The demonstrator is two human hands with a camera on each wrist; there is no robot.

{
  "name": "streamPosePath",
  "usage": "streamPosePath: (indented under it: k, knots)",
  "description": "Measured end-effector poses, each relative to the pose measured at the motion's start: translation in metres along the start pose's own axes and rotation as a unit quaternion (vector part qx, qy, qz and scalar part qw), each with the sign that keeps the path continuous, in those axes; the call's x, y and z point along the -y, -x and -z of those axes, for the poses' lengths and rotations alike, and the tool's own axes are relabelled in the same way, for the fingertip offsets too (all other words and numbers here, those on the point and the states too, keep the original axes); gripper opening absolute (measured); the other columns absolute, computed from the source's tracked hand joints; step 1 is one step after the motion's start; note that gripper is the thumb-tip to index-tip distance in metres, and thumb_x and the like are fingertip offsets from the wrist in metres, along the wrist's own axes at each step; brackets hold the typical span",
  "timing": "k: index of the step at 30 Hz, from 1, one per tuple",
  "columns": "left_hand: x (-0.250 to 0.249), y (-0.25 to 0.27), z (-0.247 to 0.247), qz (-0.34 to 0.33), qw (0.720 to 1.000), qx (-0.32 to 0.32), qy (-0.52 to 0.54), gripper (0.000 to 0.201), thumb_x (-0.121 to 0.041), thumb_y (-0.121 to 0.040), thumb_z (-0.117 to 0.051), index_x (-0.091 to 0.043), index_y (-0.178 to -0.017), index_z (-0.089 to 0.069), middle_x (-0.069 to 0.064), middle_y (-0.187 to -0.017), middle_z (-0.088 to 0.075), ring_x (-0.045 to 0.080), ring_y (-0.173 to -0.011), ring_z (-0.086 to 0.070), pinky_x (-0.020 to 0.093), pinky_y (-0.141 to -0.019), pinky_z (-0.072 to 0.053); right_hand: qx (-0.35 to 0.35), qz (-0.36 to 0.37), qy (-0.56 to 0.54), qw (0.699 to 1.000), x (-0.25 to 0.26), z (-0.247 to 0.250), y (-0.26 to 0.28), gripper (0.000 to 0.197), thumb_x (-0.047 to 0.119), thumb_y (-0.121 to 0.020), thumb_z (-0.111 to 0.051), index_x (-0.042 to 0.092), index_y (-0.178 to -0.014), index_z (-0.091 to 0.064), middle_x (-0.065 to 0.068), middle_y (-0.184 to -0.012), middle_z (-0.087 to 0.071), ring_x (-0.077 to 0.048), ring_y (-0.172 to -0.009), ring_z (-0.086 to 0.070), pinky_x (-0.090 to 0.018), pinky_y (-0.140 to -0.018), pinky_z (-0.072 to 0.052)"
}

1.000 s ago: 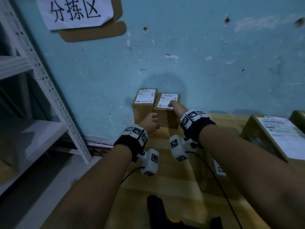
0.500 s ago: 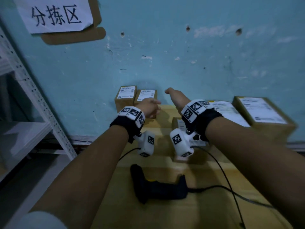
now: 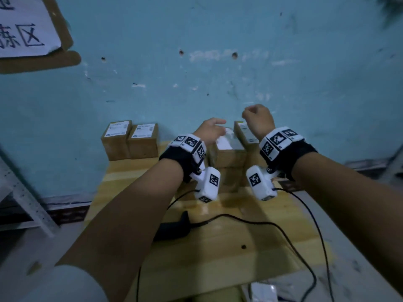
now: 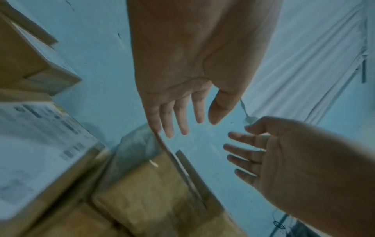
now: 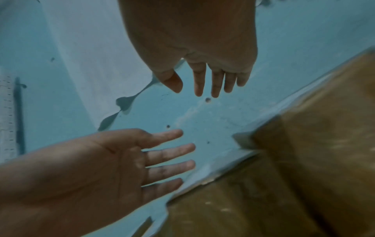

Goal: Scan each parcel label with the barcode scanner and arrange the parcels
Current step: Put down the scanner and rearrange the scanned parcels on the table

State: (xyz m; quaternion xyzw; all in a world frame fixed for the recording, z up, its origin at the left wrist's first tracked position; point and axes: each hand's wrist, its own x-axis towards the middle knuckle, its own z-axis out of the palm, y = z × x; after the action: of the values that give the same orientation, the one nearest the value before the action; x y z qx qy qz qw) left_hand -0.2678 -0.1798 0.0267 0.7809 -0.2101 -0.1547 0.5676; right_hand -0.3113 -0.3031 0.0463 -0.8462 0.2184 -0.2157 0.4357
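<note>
Two small cardboard parcels point(image 3: 116, 139) point(image 3: 144, 139) with white labels stand side by side against the blue wall at the back left of the wooden table point(image 3: 218, 258). Larger parcels point(image 3: 229, 153) are stacked right of them, with another labelled parcel point(image 3: 245, 132) behind. My left hand point(image 3: 214, 125) and right hand point(image 3: 250, 112) hover over that stack, palms facing each other. Both wrist views show straight fingers holding nothing: left hand point(image 4: 176, 115), right hand point(image 5: 205, 80). The black barcode scanner point(image 3: 172, 227) lies on the table below my left forearm.
The scanner's black cable point(image 3: 272, 225) loops across the table toward its right front edge. A white metal shelf rack point(image 3: 19, 192) stands at the left. A paper sign point(image 3: 21, 29) hangs on the wall. A labelled parcel point(image 4: 40, 136) lies close to my left hand.
Both hands have let go of the two small parcels at the back left and moved right, to above the stack of larger parcels. The view has turned right with them.
</note>
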Motion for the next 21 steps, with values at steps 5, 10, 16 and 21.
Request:
streamPosePath:
  k: [5,10,16,21]
  knots:
    - [-0.018,-0.002,-0.034,-0.013,0.993,-0.004,-0.114,0.025,-0.006,-0.093,-0.050,-0.006,-0.116,-0.058,0.012,-0.121,-0.053,0.021,-0.105,-0.057,0.020,-0.083,-0.044,0.013,-0.100,0.062,0.993,-0.041,0.034,-0.001,0.055,0.028,-0.091,-0.050,0.006,-0.140,-0.038,-0.018,-0.148,-0.036,-0.034,-0.135,-0.036,-0.036,-0.112,-0.029]
    - [-0.023,-0.012,-0.050,0.029,0.973,-0.004,-0.229,0.035,-0.009,-0.096,-0.043,-0.014,-0.063,-0.035,0.000,-0.067,-0.033,0.009,-0.057,-0.032,0.009,-0.042,-0.031,0.050,-0.147,0.049,0.987,-0.066,0.040,-0.006,0.057,0.024,-0.092,-0.050,-0.005,-0.138,-0.035,-0.021,-0.137,-0.046,-0.035,-0.122,-0.048,-0.033,-0.088,-0.042]
    - [-0.024,-0.021,-0.061,0.033,0.965,0.023,-0.259,0.019,-0.007,-0.094,-0.046,-0.011,-0.076,-0.048,-0.001,-0.073,-0.043,0.017,-0.070,-0.046,0.022,-0.057,-0.034,0.076,-0.141,0.019,0.987,-0.081,0.037,-0.010,0.039,0.018,-0.093,-0.046,-0.010,-0.119,-0.054,-0.015,-0.083,-0.052,-0.023,-0.060,-0.044,-0.023,-0.048,-0.028]
    - [-0.030,-0.017,-0.059,0.020,0.968,0.019,-0.251,0.020,-0.004,-0.092,-0.044,0.001,-0.108,-0.055,0.005,-0.089,-0.060,0.018,-0.079,-0.057,0.023,-0.067,-0.045,0.063,-0.150,-0.026,0.986,-0.078,0.036,-0.014,0.024,0.020,-0.091,-0.049,0.006,-0.072,-0.050,-0.005,-0.064,-0.045,-0.017,-0.055,-0.042,-0.025,-0.048,-0.030]
